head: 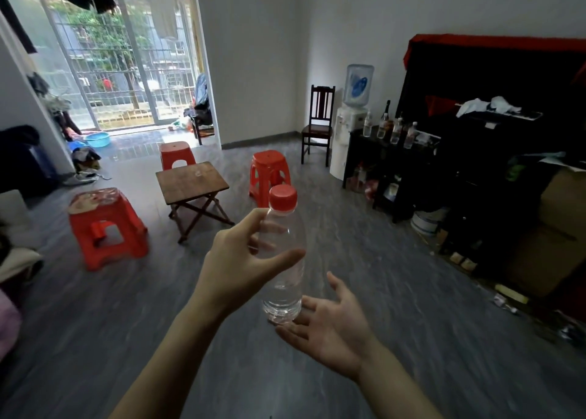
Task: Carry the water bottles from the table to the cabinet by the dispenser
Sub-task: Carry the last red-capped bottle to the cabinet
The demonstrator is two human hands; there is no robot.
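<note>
Head view: the cabinet (pixel 390 152) beside the dispenser (pixel 352 123) already carries bottles, well apart from you. Your left hand (pixel 241 260) grips the water bottle (pixel 282 260) upright at its shoulder; your right hand (pixel 329 320) waits wide under its base, probably for support.

We can't make out any readable text here. The bottle (pixel 283 260) that our left hand (pixel 241 261) grips carries no label, and its red cap (pixel 283 198) shows no print we can read. Far beyond our right hand (pixel 333 320), the jug on the water dispenser (pixel 359 85) wears a blue label, but it's too small and blurred for any word or brand. The bottles on the cabinet (pixel 390 130) beside it are likewise too small to read
</note>
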